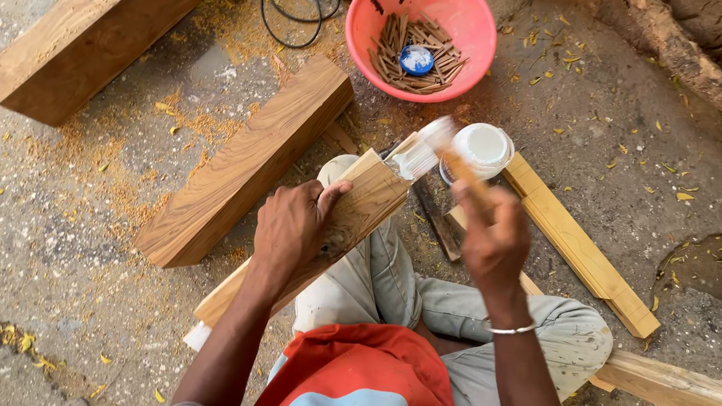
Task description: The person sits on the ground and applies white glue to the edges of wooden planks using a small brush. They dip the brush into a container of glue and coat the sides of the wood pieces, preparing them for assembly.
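1. Rough concrete ground (58,231), strewn with sawdust and yellow leaves; seated low on it, knees in pale trousers.
2. Left hand (292,223) wrapped firmly around a wooden piece (352,211), thumb over the top edge, fingers closed against the face; piece propped across the left knee, far end raised.
3. Right hand (496,235) closed on the handle of a brush (434,149), bristles white with glue and blurred, touching the raised end of the wooden piece.
4. Just beyond the brush, an open glue jar (483,148), white inside, standing beside a light wooden slat (581,246).
5. Risks, as a judgement: glue flung or dripped onto the trousers or the ground from the quick brush stroke; jar knocked over, since it stands so near the working end; wooden piece slipping off the knee if the left hold loosens.
6. Further left, a thick timber block (244,164); well apart, a second heavier block (100,28).
7. Farthest, a pink bowl (430,32) holding short wooden pegs and a blue cap; a black cable (286,8) looped beside it.
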